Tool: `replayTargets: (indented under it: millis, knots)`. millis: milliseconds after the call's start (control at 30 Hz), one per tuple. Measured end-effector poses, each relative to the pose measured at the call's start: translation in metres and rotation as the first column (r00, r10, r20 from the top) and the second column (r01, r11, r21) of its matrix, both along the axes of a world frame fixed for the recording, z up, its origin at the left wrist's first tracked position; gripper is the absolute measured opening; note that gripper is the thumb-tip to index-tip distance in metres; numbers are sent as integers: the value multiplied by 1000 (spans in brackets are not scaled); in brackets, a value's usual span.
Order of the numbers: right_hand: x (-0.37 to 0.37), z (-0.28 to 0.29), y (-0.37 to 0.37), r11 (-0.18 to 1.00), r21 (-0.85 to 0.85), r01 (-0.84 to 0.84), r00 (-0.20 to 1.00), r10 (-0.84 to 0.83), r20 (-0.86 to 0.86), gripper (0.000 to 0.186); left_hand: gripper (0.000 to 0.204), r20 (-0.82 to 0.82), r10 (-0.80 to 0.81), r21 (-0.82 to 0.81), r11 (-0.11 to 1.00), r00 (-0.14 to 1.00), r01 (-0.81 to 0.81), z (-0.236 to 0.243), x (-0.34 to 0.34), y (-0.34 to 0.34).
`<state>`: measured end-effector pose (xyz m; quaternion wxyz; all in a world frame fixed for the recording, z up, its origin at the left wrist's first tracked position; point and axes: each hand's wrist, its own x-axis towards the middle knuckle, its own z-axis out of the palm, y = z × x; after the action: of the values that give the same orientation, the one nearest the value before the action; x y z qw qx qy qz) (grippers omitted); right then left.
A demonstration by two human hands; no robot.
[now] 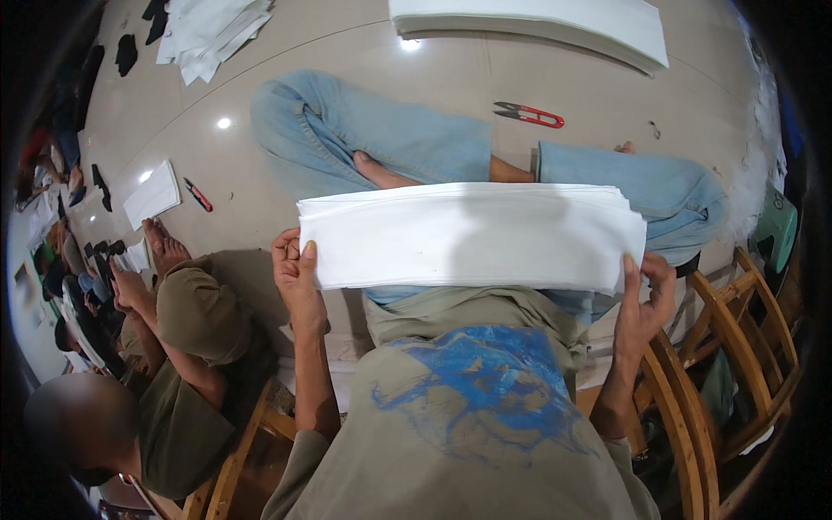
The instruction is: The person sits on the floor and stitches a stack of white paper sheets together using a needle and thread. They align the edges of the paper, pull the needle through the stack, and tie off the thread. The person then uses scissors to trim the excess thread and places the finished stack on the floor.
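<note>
A long stack of white cloth pieces [468, 238] lies across my lap, its layers slightly uneven along the far edge and right end. My left hand [299, 269] grips the stack's left end, thumb on top and fingers beneath. At the right end, my right hand [643, 295] pinches the near corner between thumb and fingers. Crossed legs in light blue jeans [390, 130] are under and beyond the cloth. Red-handled thread snips [530, 114] rest on the floor beyond my shins, apart from both hands.
A thick white stack [537, 26] lies on the tiled floor ahead. Loose white pieces [212, 30] are at far left. Another person [195, 347] sits at my left, near a small white stack [152, 195] and red snips [198, 195]. Wooden frames [737, 338] stand close at right.
</note>
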<state>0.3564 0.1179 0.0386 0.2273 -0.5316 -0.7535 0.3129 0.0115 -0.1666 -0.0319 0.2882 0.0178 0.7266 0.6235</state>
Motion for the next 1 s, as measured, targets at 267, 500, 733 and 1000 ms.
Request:
replayTargets:
  millis: [267,500,733,1000]
  knots:
    - [37,34,-35,947,44,-318,925,320,-204,39,29,-334,21,-104,993,942,-58,-5,3,9]
    - [40,24,-22,990,-132,-45,996,34,-80,10,30,-294,-37,-73,997,955,16,-11,-7,10]
    - [42,-4,-22,893,-402,201,960,-262,-102,16,31,-263,-13,-75,997,965,-7,0,-2,18]
    - [38,-5,-11,821,-505,265,919,-374,-126,16,33,-231,-87,-181,982,969,45,12,2,23]
